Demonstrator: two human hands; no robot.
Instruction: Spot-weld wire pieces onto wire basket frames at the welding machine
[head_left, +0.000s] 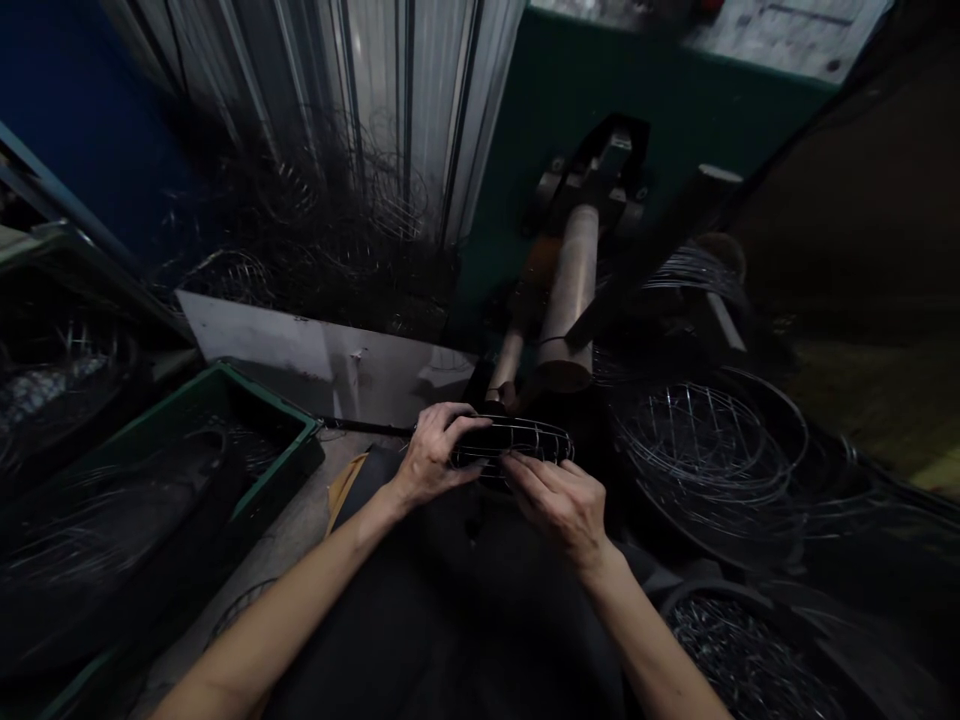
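Note:
A small round wire cage (536, 436), made of thin curved metal wires, is held between my two hands in front of the machine. My left hand (439, 455) grips its left side, thumb and fingers closed on the wires. On the near right side, my right hand (561, 500) has its fingers pressed together against the wires. Whether those right fingers also pinch a smaller piece is hidden. Just beyond the cage are the machine's thick metal cylinder (571, 300) and a thinner rod (508, 368).
Wire grids fill a round tub (645, 490) on the right. Small metal pieces (742, 650) fill a bucket below it. A green crate (279, 405) and dark basins stand left. A pale board (300, 350) fronts a heap of tangled wire (330, 220). The green machine (675, 110) stands ahead.

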